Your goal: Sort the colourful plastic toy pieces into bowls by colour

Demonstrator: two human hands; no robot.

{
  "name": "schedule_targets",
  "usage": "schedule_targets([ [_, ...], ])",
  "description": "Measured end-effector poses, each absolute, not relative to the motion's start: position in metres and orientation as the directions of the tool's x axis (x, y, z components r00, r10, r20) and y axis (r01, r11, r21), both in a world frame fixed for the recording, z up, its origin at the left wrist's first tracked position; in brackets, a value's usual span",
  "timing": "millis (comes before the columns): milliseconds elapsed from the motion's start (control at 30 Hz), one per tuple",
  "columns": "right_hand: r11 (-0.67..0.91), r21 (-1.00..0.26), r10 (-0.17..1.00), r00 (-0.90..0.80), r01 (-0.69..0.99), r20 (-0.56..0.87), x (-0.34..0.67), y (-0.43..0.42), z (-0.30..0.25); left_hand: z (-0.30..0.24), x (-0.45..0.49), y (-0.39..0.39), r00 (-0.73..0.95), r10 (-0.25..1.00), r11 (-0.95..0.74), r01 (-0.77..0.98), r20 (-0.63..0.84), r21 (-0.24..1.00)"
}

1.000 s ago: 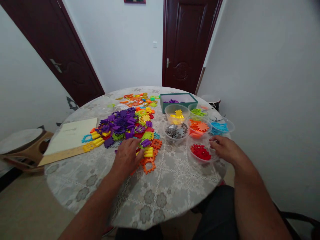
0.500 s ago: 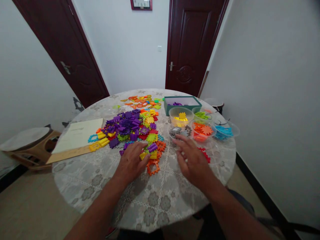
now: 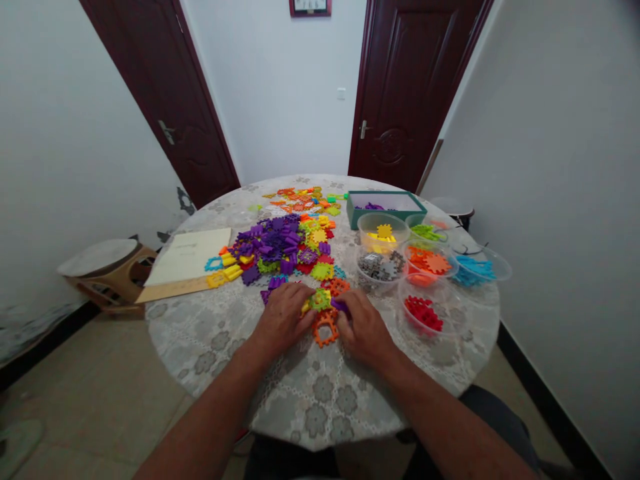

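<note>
At the near edge of a heap of plastic building pieces [image 3: 270,243], my left hand [image 3: 283,319] has its thumb and fingers closed around a yellow piece [image 3: 305,307], partly covered by the hand. A lime-green toothed piece [image 3: 320,300] lies between my two hands. My right hand [image 3: 367,330] pinches a purple piece [image 3: 340,305] against the right side of the green one. Just below is an orange square frame piece [image 3: 326,328], flat on the cloth, and another orange piece [image 3: 340,287] shows behind. The fingertips are partly hidden.
Clear bowls on the right hold red pieces [image 3: 423,313], grey pieces [image 3: 383,267], orange pieces [image 3: 427,261], blue pieces [image 3: 474,270], green pieces and yellow pieces. Behind them stands a green box [image 3: 387,217]. Paper [image 3: 187,257] and a wooden ruler [image 3: 173,289] lie left.
My right hand has moved from beside the grey bowl to the pieces by my left hand and now grips a purple one. The view has shifted, so the red bowl shows fully.
</note>
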State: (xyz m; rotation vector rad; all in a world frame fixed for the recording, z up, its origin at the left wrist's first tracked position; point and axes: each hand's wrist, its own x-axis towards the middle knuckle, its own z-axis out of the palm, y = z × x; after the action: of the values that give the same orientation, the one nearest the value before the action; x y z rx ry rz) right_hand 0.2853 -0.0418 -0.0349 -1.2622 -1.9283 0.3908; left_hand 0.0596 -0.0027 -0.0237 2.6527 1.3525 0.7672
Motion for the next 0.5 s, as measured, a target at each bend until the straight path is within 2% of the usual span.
schedule_targets([
  [100,0.385,-0.684,0.906,-0.110,0.620,0.410,0.291,-0.041,-0.034,-0.029,0.051,0.009,0.364,0.819,-0.506,0.824,0.443,0.257],
  [233,0.286,-0.737,0.949,-0.077,0.613,0.304,0.293,-0.037,-0.037,-0.033,0.039,0.026,0.232,0.866,-0.366,0.898,0.442,0.244],
  [433,0.206,-0.777,0.972,-0.030,0.595,0.235,0.294,-0.034,-0.043,-0.027,0.036,0.025,0.038,0.829,-0.226,0.935,0.557,0.272],
  [500,0.190,-0.778,0.976,-0.028,0.598,0.217,0.295,-0.034,-0.043,-0.024,0.033,0.020,0.047,0.831,-0.245,0.926,0.554,0.288],
])
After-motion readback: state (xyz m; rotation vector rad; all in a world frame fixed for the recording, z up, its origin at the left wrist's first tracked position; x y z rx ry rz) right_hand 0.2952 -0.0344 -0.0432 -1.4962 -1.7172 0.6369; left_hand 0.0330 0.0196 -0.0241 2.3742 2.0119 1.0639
